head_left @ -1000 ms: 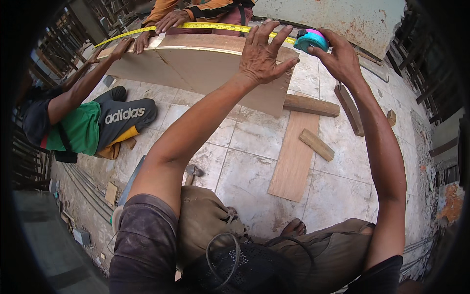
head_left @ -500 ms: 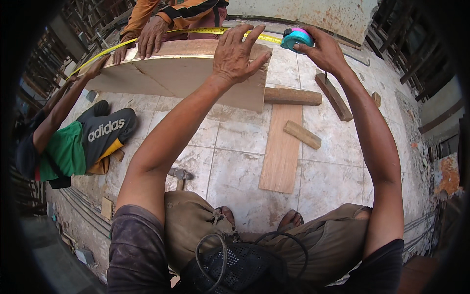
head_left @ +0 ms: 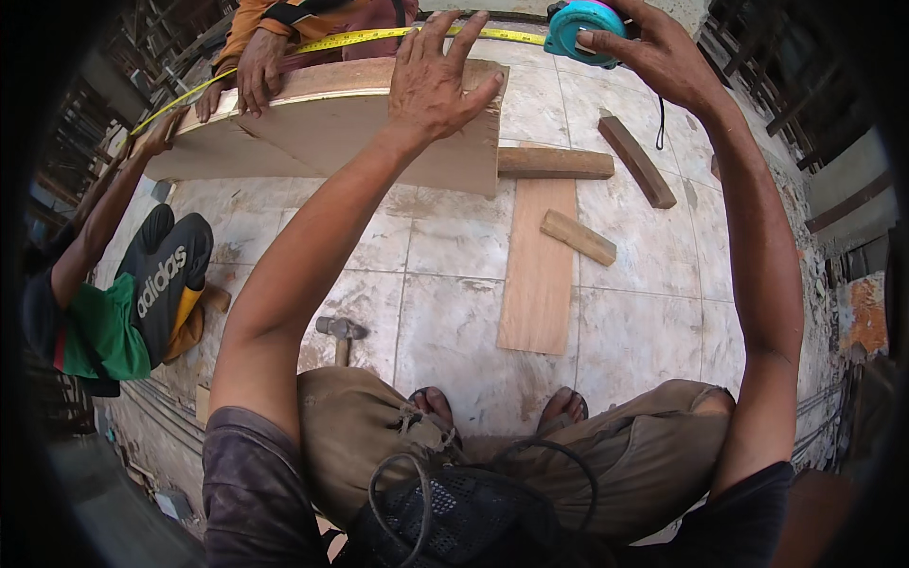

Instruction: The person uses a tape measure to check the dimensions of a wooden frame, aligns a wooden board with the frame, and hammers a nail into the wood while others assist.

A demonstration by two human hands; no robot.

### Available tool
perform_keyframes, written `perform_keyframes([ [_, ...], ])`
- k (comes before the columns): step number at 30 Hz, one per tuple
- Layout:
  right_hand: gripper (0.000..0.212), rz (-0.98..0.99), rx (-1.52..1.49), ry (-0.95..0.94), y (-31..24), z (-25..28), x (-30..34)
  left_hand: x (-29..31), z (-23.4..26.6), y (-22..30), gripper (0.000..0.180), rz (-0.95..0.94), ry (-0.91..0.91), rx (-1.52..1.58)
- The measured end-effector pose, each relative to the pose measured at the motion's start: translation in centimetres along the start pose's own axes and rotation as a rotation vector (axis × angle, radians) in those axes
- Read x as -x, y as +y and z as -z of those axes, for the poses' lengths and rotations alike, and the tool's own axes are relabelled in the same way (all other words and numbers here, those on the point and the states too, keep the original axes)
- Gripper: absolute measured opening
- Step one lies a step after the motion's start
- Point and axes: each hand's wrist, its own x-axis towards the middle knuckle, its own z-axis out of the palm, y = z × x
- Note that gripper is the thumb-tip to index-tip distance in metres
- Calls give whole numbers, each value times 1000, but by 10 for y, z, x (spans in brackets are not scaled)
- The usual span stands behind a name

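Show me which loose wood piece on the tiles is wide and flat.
The pale brown board, under the short block; that block, the beam and the dark block are all narrower and chunkier.

Pale lettering (head_left: 161, 281) on a co-worker's dark trousers (head_left: 192, 244), tiny unreadable markings (head_left: 507, 35) along yellow tape (head_left: 352, 39)

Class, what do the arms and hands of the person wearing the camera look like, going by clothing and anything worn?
The left hand and right hand are bare: no gloves, rings or watch show. Both sleeves are short and dark. The left sleeve looks faded and dusty; the right sleeve looks nearly black.
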Motion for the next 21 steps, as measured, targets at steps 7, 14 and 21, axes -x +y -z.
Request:
perform_keyframes([
  [7, 49, 7, -56, -38, -13, -8, 43, 12, -8, -15, 62, -101, -72, -105],
  [14, 50, 33, -152, -153, 8, -40, 54, 24, 6, -19, 64, 4, -187, 314],
  [21, 46, 128, -277, -111, 9, -59, 65, 22, 29, -10, 51, -115, -323, 226],
])
